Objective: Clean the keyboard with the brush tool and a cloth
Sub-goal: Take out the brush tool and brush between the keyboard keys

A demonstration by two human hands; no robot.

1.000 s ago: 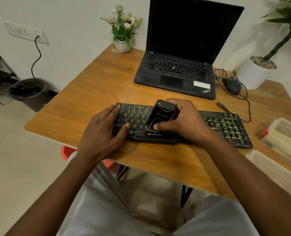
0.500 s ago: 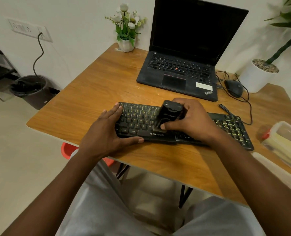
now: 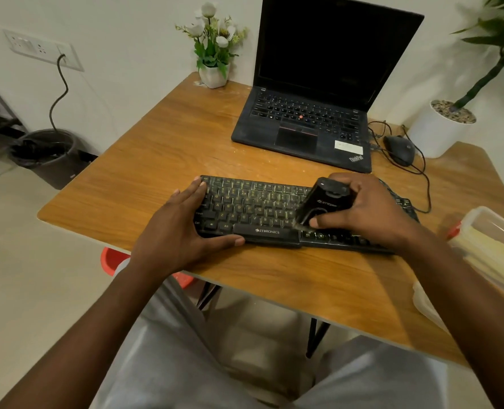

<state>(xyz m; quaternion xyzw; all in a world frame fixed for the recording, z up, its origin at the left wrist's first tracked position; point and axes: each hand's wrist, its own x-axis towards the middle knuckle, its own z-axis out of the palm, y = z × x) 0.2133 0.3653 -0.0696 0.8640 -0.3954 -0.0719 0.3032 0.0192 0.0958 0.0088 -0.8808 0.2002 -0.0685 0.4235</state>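
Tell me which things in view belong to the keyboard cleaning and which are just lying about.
In the job: keyboard, brush tool in the right hand, left hand resting on the keyboard's left end. No cloth in view.

Lying about: laptop, mouse, flower pot, potted plant, plastic containers.

We find the flat black plastic keyboard (image 3: 256, 208) mid-way across the brown wooden table (image 3: 156, 160). Behind it at 12 o'clock stands the open black laptop (image 3: 303, 125). At 11 is the small white flower pot (image 3: 213, 75), and at 2 the black corded mouse (image 3: 399, 149), with the white round planter (image 3: 436, 131) beyond. At 4 lies the clear plastic box (image 3: 493, 249). The left hand (image 3: 174, 234) rests on the keyboard's 9 o'clock end; the right hand (image 3: 368, 211) holds the black boxy brush tool (image 3: 323, 202) on the keys toward 3
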